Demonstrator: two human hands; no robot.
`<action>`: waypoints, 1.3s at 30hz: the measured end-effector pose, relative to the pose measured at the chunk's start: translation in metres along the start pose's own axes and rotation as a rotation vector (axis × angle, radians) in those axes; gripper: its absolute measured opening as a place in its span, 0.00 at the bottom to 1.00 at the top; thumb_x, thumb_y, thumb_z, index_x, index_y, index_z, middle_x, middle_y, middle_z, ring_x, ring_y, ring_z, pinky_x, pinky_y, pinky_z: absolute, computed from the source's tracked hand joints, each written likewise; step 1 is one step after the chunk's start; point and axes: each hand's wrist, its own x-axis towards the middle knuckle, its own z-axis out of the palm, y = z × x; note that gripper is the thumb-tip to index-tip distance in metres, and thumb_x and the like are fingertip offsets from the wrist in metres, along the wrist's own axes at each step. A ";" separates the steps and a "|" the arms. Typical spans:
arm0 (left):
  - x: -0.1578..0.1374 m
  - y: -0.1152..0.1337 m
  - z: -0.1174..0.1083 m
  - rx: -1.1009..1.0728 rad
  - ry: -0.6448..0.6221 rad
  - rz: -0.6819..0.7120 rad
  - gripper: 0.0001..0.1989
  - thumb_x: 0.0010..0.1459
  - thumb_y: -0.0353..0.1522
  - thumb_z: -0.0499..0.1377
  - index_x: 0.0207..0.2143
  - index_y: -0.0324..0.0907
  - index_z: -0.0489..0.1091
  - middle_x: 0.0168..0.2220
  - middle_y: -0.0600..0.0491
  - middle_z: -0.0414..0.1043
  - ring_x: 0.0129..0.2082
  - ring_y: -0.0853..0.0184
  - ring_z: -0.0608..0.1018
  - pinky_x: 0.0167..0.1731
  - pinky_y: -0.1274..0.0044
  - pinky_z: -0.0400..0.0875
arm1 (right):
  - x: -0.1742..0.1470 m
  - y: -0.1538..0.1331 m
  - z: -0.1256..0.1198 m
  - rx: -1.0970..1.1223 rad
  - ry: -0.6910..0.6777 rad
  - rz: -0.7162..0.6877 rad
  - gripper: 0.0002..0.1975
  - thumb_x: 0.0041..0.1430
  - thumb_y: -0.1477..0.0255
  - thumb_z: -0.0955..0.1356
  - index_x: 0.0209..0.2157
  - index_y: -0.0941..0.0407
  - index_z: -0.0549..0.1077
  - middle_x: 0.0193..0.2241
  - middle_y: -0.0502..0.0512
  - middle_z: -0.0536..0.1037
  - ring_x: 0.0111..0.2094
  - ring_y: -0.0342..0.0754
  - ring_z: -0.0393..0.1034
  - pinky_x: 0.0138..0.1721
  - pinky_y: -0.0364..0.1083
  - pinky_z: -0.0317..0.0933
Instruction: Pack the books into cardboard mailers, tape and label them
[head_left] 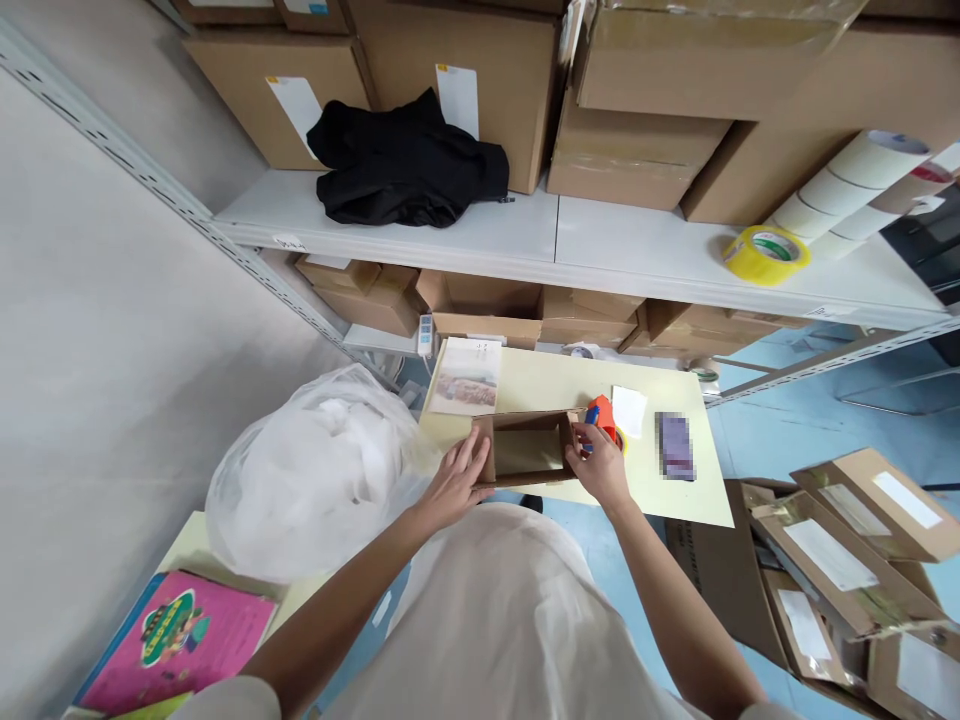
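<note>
An open cardboard box (486, 455) is held at the front edge of the pale yellow table (570, 380). Its inside shows between my hands, and a pale surface is visible through it. My left hand (456, 478) grips the box's left end, fingers on the outer side and thumb low. At the right end, my right hand (600, 466) pinches the box wall with thumb and fingers. Just behind the right fingers lies an orange tape dispenser (603, 408) with a blue part, partly covered by that hand.
A printed sheet (466, 378), a white paper (628, 411) and a blurred purple item (676, 446) lie on the table. Left is a bag of white wrap (322, 475). Taped cartons (825, 560) are heaped at right. Ahead, a shelf (525, 225) holds boxes, black clothing (409, 165) and yellow tape (766, 255).
</note>
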 end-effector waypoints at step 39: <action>0.056 -0.014 0.008 -0.321 0.167 -0.142 0.32 0.59 0.37 0.57 0.64 0.46 0.54 0.62 0.43 0.59 0.60 0.54 0.65 0.55 0.63 0.67 | -0.014 0.050 0.012 -0.065 -0.220 -0.096 0.42 0.58 0.60 0.66 0.67 0.51 0.41 0.67 0.65 0.45 0.66 0.64 0.43 0.54 0.63 0.61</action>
